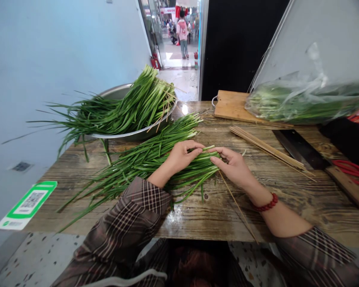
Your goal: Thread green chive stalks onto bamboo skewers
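Note:
On the wooden table, a pile of garlic chives point(146, 155) lies with the pale stem ends to the right and the long leaves to the left. My left hand point(181, 157) pinches a few stems near their cut ends. Just to its right, my right hand point(231, 165) has thumb and fingers closed on the same stem ends. A thin bamboo skewer point(239, 207) slants from under the stems below my right hand to the table's front edge; whether it pierces them I cannot tell.
A metal basin point(128, 135) holds more chives with skewers at their stems. To the right are loose skewers point(266, 149), a cleaver point(299, 147), red-handled scissors point(351, 171), a cutting board point(231, 103) and bagged greens point(305, 103). A QR-code card point(30, 203) is at the left edge.

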`<state>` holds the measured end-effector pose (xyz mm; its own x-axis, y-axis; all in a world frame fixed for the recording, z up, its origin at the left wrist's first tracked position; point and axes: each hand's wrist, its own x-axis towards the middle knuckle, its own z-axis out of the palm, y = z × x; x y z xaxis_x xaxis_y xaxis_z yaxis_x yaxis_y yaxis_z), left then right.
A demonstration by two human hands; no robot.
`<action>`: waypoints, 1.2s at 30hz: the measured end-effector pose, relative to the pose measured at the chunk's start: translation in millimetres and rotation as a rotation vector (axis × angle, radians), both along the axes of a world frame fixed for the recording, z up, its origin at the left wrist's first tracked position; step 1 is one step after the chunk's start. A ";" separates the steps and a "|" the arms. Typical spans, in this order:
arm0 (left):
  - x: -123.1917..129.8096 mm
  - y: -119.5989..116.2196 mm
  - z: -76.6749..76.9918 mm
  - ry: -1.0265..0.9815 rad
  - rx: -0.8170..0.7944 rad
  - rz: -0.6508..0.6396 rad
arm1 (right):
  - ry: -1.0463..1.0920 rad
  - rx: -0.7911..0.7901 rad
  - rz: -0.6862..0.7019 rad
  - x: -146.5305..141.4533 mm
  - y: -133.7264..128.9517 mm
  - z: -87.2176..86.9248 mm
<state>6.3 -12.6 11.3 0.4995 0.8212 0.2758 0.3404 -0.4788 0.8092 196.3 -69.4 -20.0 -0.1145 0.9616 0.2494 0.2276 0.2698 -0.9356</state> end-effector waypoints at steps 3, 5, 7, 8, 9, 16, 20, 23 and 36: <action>0.5 0.4 -0.9 -0.020 -0.021 -0.004 | 0.005 -0.004 0.005 0.0 -0.2 0.5; 0.5 0.6 -1.7 -0.027 -0.030 -0.015 | 0.011 -0.008 0.005 -0.1 -0.4 0.5; 0.4 0.4 -2.0 -0.030 -0.036 -0.023 | 0.008 -0.013 -0.001 -0.2 -0.7 0.2; 0.3 0.2 -1.9 -0.031 -0.037 -0.024 | 0.008 -0.016 -0.003 -0.2 -0.8 0.0; 0.3 -0.1 -1.8 -0.032 -0.036 -0.023 | 0.011 -0.020 -0.001 -0.3 -0.8 -0.2; 0.5 -0.3 -1.4 -0.040 -0.029 -0.009 | 0.017 -0.032 -0.002 -1.0 -1.3 0.5; 0.5 -0.4 -1.3 -0.041 -0.028 -0.009 | 0.029 -0.024 0.002 -1.3 -1.2 -0.1; 0.2 -0.5 -1.1 -0.043 -0.018 -0.012 | 0.045 -0.027 0.008 -1.8 -0.4 -3.0; -1.3 4.3 -6.4 0.005 0.052 -0.066 | -0.020 -0.003 -0.027 -2.7 -3.5 1.6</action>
